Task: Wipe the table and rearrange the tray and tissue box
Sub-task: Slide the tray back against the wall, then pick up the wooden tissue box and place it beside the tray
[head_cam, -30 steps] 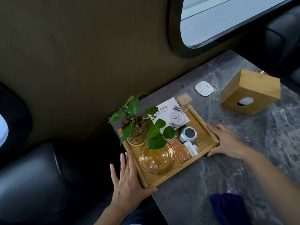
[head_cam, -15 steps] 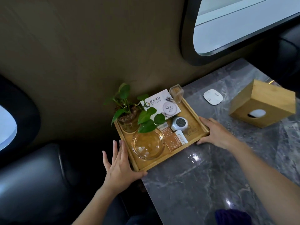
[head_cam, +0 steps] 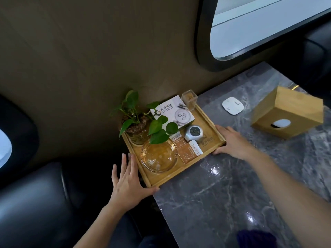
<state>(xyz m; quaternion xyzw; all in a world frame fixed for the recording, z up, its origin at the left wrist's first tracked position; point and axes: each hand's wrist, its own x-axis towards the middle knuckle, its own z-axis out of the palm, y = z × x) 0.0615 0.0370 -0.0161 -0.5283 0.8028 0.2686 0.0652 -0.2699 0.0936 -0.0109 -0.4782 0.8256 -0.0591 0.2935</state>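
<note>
1. Tray (head_cam: 213, 124) — a shallow wooden tray lying on the left end of the grey marble table (head_cam: 223, 203), its far corner close to the brown wall (head_cam: 89, 59) and its left side at, perhaps slightly past, the table's left edge.
2. Left hand (head_cam: 128, 183) — flat, fingers extended and together against the outside of the tray's left rim, thumb hooked along the near corner; it presses the tray rather than closing around it.
3. Right hand (head_cam: 232, 142) — laid on the tray's right corner, fingers over the rim, thumb against the near side; a loose grasp of the tray edge.
4. Tray contents: a green-leaved plant (head_cam: 143, 120) in a glass pot at the far left, an amber glass ashtray (head_cam: 158, 155) at the near left, a white printed card (head_cam: 176, 111) at the back, a clear box of toothpicks (head_cam: 189, 99) at the far corner, a small silver round device (head_cam: 193, 132), and orange-and-white packets (head_cam: 189, 153) just beside the ashtray.
5. Tissue box (head_cam: 293, 108) — a wooden cube standing on the table to the right, well apart from the tray, its oval opening with white tissue facing the viewer.
6. White rounded pad (head_cam: 232, 106) — flat on the table between tray and tissue box.
7. Dark blue cloth (head_cam: 256, 238) — on the table at the near edge of the view.
</note>
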